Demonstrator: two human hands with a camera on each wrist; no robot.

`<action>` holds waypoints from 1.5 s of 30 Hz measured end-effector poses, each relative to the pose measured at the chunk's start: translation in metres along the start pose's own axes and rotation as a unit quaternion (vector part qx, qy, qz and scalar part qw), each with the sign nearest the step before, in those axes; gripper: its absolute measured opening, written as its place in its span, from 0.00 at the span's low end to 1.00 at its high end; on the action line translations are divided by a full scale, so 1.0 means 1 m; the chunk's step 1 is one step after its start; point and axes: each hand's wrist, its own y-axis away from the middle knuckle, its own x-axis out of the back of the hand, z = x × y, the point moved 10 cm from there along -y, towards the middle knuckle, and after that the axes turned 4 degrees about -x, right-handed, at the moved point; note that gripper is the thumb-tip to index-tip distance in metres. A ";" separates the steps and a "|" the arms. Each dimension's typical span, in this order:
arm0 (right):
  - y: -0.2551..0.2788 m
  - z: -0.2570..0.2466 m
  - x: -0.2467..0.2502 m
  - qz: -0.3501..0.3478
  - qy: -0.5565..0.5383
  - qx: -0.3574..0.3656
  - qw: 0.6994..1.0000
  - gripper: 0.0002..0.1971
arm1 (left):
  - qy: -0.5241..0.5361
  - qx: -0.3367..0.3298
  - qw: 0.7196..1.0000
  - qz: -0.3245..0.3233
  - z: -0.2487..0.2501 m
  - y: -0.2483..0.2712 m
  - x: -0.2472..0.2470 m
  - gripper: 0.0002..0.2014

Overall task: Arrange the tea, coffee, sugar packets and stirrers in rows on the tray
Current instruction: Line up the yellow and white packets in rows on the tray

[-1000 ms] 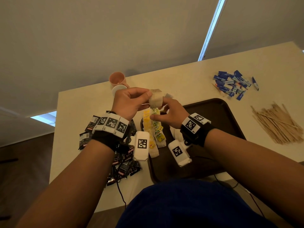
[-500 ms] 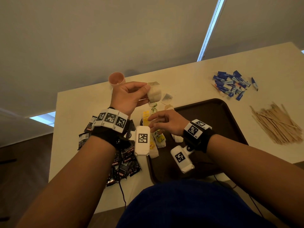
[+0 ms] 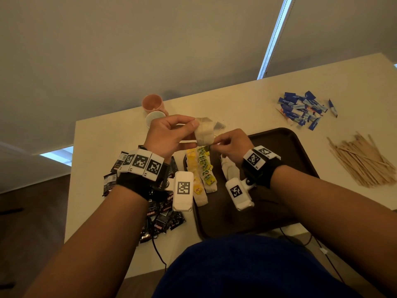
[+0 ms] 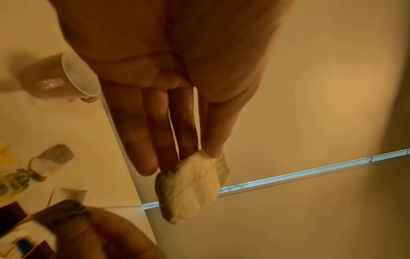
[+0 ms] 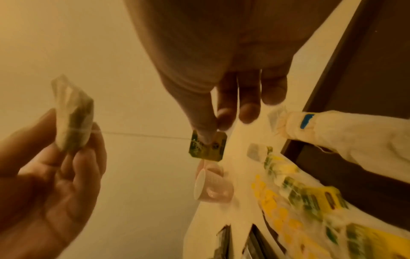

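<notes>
Green-yellow tag (image 5: 207, 148), print unreadable, in right hand (image 5: 221, 61)

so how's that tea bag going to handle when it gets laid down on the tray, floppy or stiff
Probably floppy: the tea bag sags, creased, from the left hand's fingertips. Likely very light, since that pinch alone carries it. Its string runs to the tag pinched by the right hand, so it may drag or snag the rows on the tray.

Tea bags (image 3: 202, 168) on tray (image 3: 285, 143) left side; coffee packets (image 3: 163, 218) left of tray (stirrers (image 3: 363, 162) right)
</notes>
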 end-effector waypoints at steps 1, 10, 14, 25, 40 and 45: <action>-0.001 -0.003 0.002 -0.004 -0.008 -0.008 1.000 0.04 | -0.001 0.004 1.000 -0.004 -0.002 0.002 -0.001 0.03; 0.004 -0.059 0.021 -0.030 -0.108 0.043 0.993 0.12 | -0.029 0.069 0.996 -0.038 -0.040 0.013 -0.007 0.04; 0.007 -0.077 0.022 -0.029 -0.125 0.068 0.989 0.06 | -0.029 0.086 0.995 -0.031 -0.050 0.013 -0.005 0.03; 0.026 -0.091 0.013 -0.098 -0.085 0.108 0.986 0.07 | -0.008 0.066 0.997 0.031 -0.045 0.006 0.005 0.10; 0.016 -0.070 0.006 -0.072 0.039 0.122 0.989 0.07 | -0.021 0.033 0.999 0.013 -0.052 0.006 0.005 0.05; 0.015 -0.063 0.001 -0.082 0.059 0.121 0.987 0.05 | -0.038 0.034 0.999 0.015 -0.056 0.006 0.006 0.03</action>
